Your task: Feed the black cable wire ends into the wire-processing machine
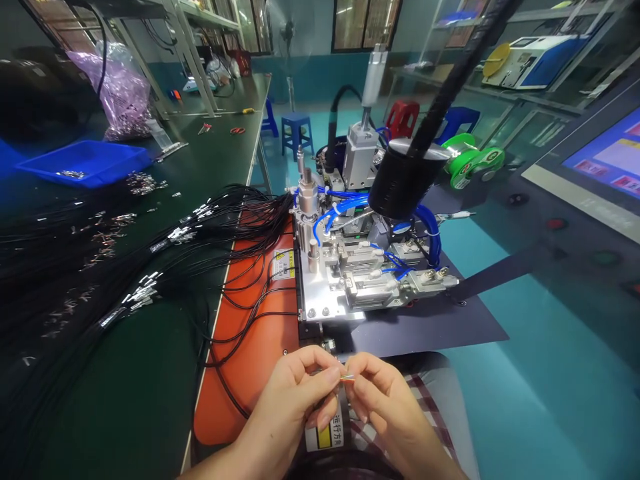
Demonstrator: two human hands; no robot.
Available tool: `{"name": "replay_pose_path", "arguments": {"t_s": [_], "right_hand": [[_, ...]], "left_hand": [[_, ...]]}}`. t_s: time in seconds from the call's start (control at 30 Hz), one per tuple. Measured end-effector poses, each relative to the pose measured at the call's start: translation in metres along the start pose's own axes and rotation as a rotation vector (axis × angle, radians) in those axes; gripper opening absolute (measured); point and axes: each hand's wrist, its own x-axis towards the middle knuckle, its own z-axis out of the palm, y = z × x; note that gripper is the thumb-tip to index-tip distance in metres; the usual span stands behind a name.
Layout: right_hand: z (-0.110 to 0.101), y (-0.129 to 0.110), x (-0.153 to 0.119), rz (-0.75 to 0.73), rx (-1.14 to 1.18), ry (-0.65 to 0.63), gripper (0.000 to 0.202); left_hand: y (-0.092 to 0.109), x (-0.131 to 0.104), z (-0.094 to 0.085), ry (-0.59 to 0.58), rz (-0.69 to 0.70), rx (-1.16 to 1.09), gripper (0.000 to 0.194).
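Note:
Thin coloured wires [347,378], orange and pale, stretch across the small gap between my two hands. My left hand [305,387] is closed, its thumb and forefinger pinching them from the left. From the right, my right hand [383,400] pinches their other end between thumb and fingertips. Just beyond my hands stands a machine with a bright metal plate [317,293], small cylinders and blue air tubes. Several black cables [245,327] run over the orange surface [265,393] left of my hands. A label with a yellow patch [325,437] shows below my fingers.
Bundles of black cables with shiny ends [140,293] lie on the dark green table [165,373]. A blue tray [90,163] and a pink plastic bag [120,93] stand behind. At right are a control screen [607,157] and a green spool [470,162].

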Motion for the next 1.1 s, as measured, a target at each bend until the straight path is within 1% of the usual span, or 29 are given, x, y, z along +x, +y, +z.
{"name": "replay_pose_path", "arguments": {"t_s": [0.1,0.27,0.43,0.53,0.6,0.73,0.8,0.87,1.0,1.1], "right_hand": [[-0.002,0.0,0.002,0.02,-0.026,-0.029,0.025],[-0.004,-0.003,0.004,0.025,0.012,-0.081,0.029],[-0.007,-0.002,0.007,0.02,0.001,-0.092,0.023],[-0.007,0.0,0.004,-0.011,-0.086,-0.105,0.02],[-0.004,0.002,0.001,-0.061,-0.196,-0.081,0.018],[0.007,0.008,-0.006,-0.185,-0.369,0.064,0.018],[0.011,0.01,-0.007,-0.222,-0.418,0.101,0.019],[0.013,0.011,-0.007,-0.249,-0.443,0.107,0.018],[0.009,0.011,-0.007,-0.283,-0.49,0.127,0.019],[0.01,0.014,-0.008,-0.316,-0.526,0.151,0.019]], "left_hand": [[0.0,0.0,0.0,-0.001,-0.013,-0.014,0.02],[0.002,-0.001,0.0,-0.024,-0.031,-0.037,0.017],[0.004,-0.001,0.0,-0.047,-0.038,-0.057,0.016],[0.004,-0.001,-0.001,-0.048,-0.029,-0.065,0.016],[0.003,-0.001,-0.001,-0.042,-0.008,-0.063,0.017],[-0.003,0.0,0.0,0.011,0.08,-0.05,0.019],[-0.006,0.0,0.0,0.022,0.105,-0.063,0.019],[-0.006,0.0,-0.001,0.016,0.094,-0.072,0.015],[-0.002,0.001,-0.003,0.009,0.02,-0.017,0.02],[0.0,0.001,-0.003,0.028,0.013,-0.003,0.017]]}}
